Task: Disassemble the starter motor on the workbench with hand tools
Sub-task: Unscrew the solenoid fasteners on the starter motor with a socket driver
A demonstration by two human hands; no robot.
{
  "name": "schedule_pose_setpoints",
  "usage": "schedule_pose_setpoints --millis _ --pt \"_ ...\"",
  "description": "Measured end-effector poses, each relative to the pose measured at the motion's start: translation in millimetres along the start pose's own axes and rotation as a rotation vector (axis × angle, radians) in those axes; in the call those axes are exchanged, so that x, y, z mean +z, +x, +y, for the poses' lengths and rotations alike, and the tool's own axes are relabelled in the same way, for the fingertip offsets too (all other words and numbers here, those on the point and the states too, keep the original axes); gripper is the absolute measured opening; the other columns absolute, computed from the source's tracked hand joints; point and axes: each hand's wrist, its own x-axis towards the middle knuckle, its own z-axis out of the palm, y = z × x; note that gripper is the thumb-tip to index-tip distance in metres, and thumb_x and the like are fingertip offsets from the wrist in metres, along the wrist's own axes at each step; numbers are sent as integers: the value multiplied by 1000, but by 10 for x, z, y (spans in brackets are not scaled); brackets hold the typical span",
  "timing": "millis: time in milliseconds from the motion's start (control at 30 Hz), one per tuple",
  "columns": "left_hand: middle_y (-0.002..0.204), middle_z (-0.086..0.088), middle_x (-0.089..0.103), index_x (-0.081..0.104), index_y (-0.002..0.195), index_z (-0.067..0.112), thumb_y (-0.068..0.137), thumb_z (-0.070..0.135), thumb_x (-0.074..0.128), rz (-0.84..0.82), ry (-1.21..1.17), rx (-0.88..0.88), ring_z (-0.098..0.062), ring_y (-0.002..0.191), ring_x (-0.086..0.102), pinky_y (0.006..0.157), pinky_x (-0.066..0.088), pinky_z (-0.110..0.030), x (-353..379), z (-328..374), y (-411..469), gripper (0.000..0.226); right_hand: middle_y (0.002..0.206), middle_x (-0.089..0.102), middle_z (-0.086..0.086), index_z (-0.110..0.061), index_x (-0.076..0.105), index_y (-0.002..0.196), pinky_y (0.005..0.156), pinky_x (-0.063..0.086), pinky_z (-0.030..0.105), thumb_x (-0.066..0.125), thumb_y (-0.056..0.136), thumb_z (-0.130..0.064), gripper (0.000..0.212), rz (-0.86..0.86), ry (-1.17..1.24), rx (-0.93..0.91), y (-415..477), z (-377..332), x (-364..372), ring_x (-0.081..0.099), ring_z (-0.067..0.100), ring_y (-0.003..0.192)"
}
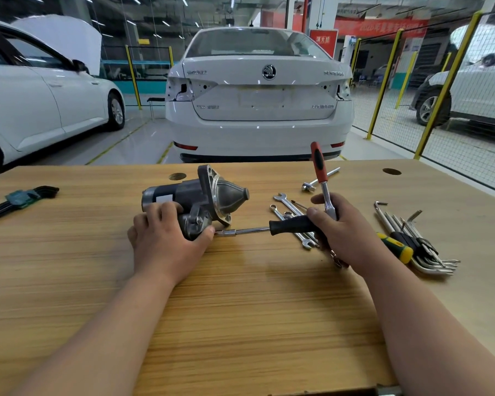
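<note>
While your left hand (166, 240) grips the starter motor (190, 192), keep the socket driver (287, 226) your right hand (347, 228) clutches with the ratchet (317, 164) square and fully seated.

The workbench (240, 295) is topped with pale wood-grain board, smooth and matt. The starter motor (200, 195) is made of dull grey cast metal at its nose and flange, with a darker satin body. A matt black handle and bright metal shaft are seen on the driver (290, 225), and polished, shiny metal on the ratchet (325, 190), spanners (286, 201) and hex keys (429, 261).
</note>
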Motion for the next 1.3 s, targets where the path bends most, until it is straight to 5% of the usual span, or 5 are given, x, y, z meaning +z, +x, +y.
schedule_pose_setpoints --millis 533,800,867,967,1300 --pt "120 -1 35 34 112 30 57 87 43 -8 55 -26 -25 111 30 91 28 -41 6 3 -9 80 99 60 11 -29 55 114 81 59 36 66 89 -3 38 -136 234 63 -35 -8 -48 63 23 83" --pt "121 -2 34 30 110 32 49 91 42 -20 90 -23 -25 109 29 90 29 -40 17 -13 -17 86 98 65 4 -38 55 108 67 48 31 48 102 -27 14 -21 83 69 1 -3 18 57 12 72" --pt "121 -2 34 29 111 32 50 91 43 -22 101 -23 -25 109 28 91 29 -40 18 -4 -16 86 107 63 6 -34 59 111 76 44 33 41 103 -22 23 23 89 111 36 2 20 53 14 81" --pt "122 -2 34 32 113 31 52 89 46 -22 111 -23 -25 110 29 92 29 -40 15 5 -14 86 95 62 5 -22 61 121 60 38 26 36 102 -15 32 58 -2 159 71 11 -3 48 13 67" --pt "122 -2 34 32 114 30 53 88 47 -22 115 -12 -26 111 30 92 30 -40 18 4 -15 86 68 52 5 -24 67 82 48 39 28 56 97 -34 21 143 -14 322 56 46 -30 45 18 58"
